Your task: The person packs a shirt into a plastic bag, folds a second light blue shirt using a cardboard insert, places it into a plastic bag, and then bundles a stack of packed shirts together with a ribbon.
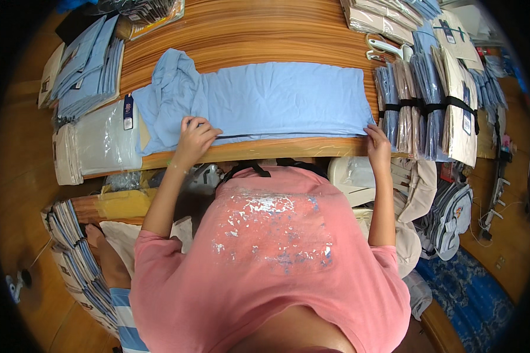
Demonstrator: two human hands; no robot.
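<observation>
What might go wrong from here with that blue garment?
The blue garment is rumpled at its left end, so creases might set. Its near side lies near the front edge of the wooden table, so it could slip over. A pull rightward might disturb the banded packages beside its right end.

The garment (pixel 288 100) lies along the worktop's (pixel 247 35) near edge, the left fingers (pixel 205 125) on its near side, the right fingers (pixel 371 131) at its near right corner. Just left are bags (pixel 103 141), toward the near left corner, with packets (pixel 94 73) behind. Bundles (pixel 433 112) line the right edge; behind them lie a handled tool (pixel 390 47), then a stack (pixel 374 20).
</observation>
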